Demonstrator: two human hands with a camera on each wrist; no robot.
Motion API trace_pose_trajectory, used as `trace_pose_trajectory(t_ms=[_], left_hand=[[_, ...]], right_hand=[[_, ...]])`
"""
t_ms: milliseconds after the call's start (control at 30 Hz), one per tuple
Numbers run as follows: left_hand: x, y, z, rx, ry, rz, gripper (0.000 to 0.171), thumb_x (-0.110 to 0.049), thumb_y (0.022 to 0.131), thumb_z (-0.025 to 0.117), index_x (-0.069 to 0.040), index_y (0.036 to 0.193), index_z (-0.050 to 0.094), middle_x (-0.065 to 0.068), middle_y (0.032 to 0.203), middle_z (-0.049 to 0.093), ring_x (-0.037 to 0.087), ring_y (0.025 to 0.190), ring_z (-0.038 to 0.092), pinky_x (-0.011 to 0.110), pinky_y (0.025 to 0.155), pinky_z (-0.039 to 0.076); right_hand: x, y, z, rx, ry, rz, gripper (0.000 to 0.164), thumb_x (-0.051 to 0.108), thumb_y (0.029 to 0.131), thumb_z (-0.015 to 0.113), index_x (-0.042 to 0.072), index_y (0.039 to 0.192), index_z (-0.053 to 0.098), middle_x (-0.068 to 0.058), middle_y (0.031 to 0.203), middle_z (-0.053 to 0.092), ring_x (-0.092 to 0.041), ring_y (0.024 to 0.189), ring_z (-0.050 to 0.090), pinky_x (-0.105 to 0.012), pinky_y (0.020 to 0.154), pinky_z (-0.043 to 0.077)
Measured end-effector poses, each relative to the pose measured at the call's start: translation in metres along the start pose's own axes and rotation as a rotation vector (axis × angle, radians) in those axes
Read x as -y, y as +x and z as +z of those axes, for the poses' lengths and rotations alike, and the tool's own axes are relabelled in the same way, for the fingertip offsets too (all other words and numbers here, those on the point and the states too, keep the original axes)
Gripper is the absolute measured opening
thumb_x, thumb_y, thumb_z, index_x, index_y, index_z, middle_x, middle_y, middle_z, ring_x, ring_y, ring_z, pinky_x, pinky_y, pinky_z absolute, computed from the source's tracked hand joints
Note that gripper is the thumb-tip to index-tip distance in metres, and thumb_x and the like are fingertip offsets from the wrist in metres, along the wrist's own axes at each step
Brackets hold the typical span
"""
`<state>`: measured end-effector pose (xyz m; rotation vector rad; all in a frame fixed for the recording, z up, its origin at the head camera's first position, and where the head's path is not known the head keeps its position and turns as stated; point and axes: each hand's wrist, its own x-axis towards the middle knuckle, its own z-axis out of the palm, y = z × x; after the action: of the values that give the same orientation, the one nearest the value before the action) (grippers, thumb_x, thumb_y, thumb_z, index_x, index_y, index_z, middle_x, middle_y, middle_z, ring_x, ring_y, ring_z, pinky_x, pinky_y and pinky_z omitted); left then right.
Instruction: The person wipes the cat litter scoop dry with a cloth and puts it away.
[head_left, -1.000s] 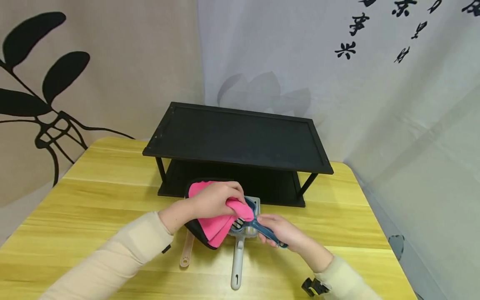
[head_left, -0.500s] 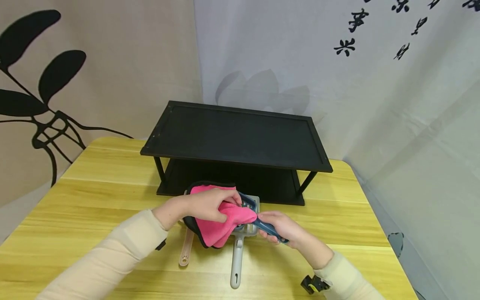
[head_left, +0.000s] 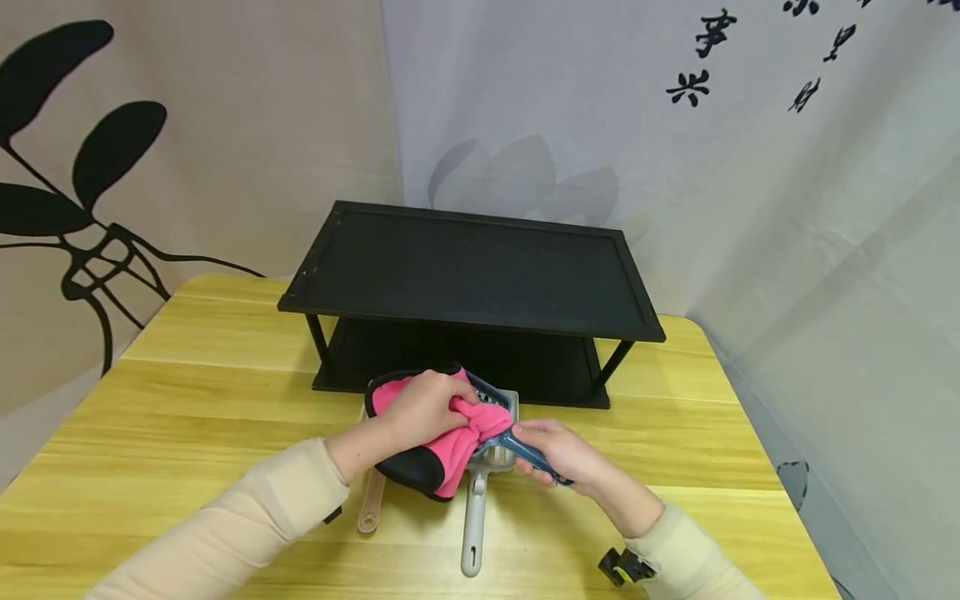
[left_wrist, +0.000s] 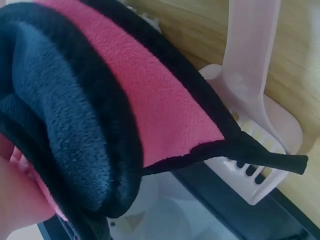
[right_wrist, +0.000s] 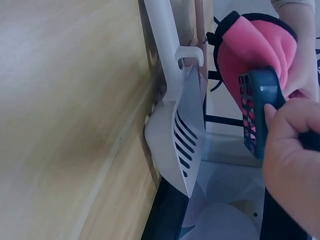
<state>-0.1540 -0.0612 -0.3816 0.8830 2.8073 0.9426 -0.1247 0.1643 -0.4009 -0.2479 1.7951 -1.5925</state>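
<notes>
My left hand (head_left: 423, 408) pinches a bunched pink cloth with black edging (head_left: 453, 458), which lies against a blue slotted litter scoop (head_left: 531, 454). The right hand (head_left: 558, 454) holds that scoop by its handle. In the right wrist view the slotted head of the blue scoop (right_wrist: 265, 90) stands above the table with the cloth (right_wrist: 250, 45) behind it. Below lies a grey litter scoop (head_left: 474, 525), its handle toward me. A pale pink litter scoop (head_left: 370, 508) lies left of it, its head hidden by the cloth in the head view; its slots show in the left wrist view.
A black two-tier rack (head_left: 472, 271) stands at the back of the wooden table (head_left: 225, 400), just behind the scoops. The heads of the grey and pink scoops reach its front edge. A printed curtain (head_left: 540, 100) hangs behind the table.
My left hand spread its fingers half a second ago, then gathered the cloth again, folding its black-edged side over. The right hand has kept the blue scoop nearly still.
</notes>
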Motion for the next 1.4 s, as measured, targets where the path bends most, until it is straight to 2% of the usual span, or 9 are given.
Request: trace_pose_trajectory(t_ms=[133, 300, 600, 867, 1000, 1100, 1233, 1300, 1400], left_hand=[[-0.002, 0.001, 0.001, -0.053, 0.019, -0.023, 0.013, -0.008, 0.076, 0.076, -0.01, 0.088, 0.074, 0.002, 0.084, 0.071, 0.007, 0.067, 0.055, 0.016, 0.062, 0.047], [-0.001, 0.002, -0.001, -0.079, 0.062, -0.042, 0.013, -0.009, 0.076, 0.076, -0.011, 0.088, 0.074, 0.001, 0.084, 0.071, 0.008, 0.066, 0.054, 0.017, 0.061, 0.046], [0.005, 0.004, -0.013, -0.115, 0.143, -0.028, 0.015, -0.005, 0.076, 0.074, -0.011, 0.09, 0.074, 0.003, 0.087, 0.071, 0.015, 0.077, 0.061, 0.028, 0.071, 0.053], [0.014, 0.005, -0.034, -0.137, 0.089, -0.084, 0.013, -0.006, 0.077, 0.072, -0.008, 0.09, 0.074, 0.005, 0.084, 0.071, 0.014, 0.068, 0.056, 0.026, 0.064, 0.049], [0.01, 0.008, -0.044, -0.141, 0.074, -0.09, 0.013, -0.005, 0.076, 0.073, -0.01, 0.088, 0.074, 0.003, 0.082, 0.07, 0.013, 0.066, 0.053, 0.024, 0.061, 0.044], [0.001, 0.012, -0.039, -0.075, 0.035, -0.043, 0.013, -0.006, 0.077, 0.073, -0.011, 0.089, 0.074, 0.001, 0.081, 0.068, 0.012, 0.066, 0.051, 0.022, 0.059, 0.041], [-0.012, 0.014, -0.021, 0.017, 0.045, 0.03, 0.012, -0.01, 0.078, 0.074, -0.011, 0.09, 0.073, -0.001, 0.08, 0.068, 0.01, 0.065, 0.048, 0.02, 0.059, 0.04], [-0.016, 0.015, -0.013, 0.009, 0.076, 0.019, 0.012, -0.01, 0.078, 0.074, -0.011, 0.09, 0.073, -0.001, 0.08, 0.069, 0.009, 0.065, 0.048, 0.02, 0.061, 0.043], [-0.017, 0.017, -0.006, -0.055, 0.113, -0.044, 0.01, -0.008, 0.077, 0.074, -0.011, 0.087, 0.073, 0.001, 0.08, 0.069, 0.009, 0.066, 0.05, 0.021, 0.064, 0.048]], right_hand=[[0.0, 0.0, 0.0, -0.004, -0.019, -0.01, 0.031, 0.025, 0.102, 0.036, -0.001, 0.094, 0.051, 0.005, 0.06, 0.05, -0.002, 0.04, 0.04, -0.015, 0.041, 0.033], [-0.001, -0.002, 0.0, -0.006, -0.026, -0.017, 0.03, 0.025, 0.102, 0.036, 0.002, 0.092, 0.051, 0.005, 0.06, 0.049, -0.002, 0.04, 0.04, -0.015, 0.042, 0.033], [-0.001, -0.006, -0.004, -0.016, -0.06, -0.012, 0.038, 0.026, 0.102, 0.035, -0.01, 0.105, 0.049, 0.005, 0.06, 0.048, -0.003, 0.04, 0.038, -0.015, 0.042, 0.032], [-0.007, -0.012, -0.015, 0.042, -0.093, -0.021, 0.04, 0.026, 0.102, 0.036, -0.012, 0.109, 0.049, 0.006, 0.06, 0.047, -0.001, 0.04, 0.039, -0.013, 0.041, 0.032], [-0.009, -0.013, -0.02, 0.051, -0.118, -0.002, 0.038, 0.026, 0.101, 0.037, -0.009, 0.108, 0.05, 0.006, 0.06, 0.046, -0.002, 0.04, 0.038, -0.014, 0.041, 0.032], [-0.007, -0.01, -0.018, 0.028, -0.16, 0.029, 0.039, 0.028, 0.101, 0.037, -0.008, 0.106, 0.051, 0.005, 0.06, 0.046, -0.003, 0.041, 0.038, -0.015, 0.042, 0.032], [-0.001, -0.003, -0.009, -0.01, -0.242, 0.023, 0.038, 0.027, 0.101, 0.038, -0.009, 0.095, 0.05, 0.002, 0.061, 0.046, -0.007, 0.042, 0.038, -0.018, 0.044, 0.031], [0.003, -0.001, -0.004, -0.028, -0.287, -0.002, 0.037, 0.025, 0.101, 0.038, -0.009, 0.091, 0.049, 0.001, 0.06, 0.046, -0.009, 0.042, 0.037, -0.018, 0.044, 0.032], [0.008, -0.001, 0.001, -0.05, -0.325, -0.033, 0.036, 0.022, 0.101, 0.038, -0.009, 0.088, 0.048, 0.0, 0.059, 0.046, -0.011, 0.041, 0.037, -0.018, 0.042, 0.031]])
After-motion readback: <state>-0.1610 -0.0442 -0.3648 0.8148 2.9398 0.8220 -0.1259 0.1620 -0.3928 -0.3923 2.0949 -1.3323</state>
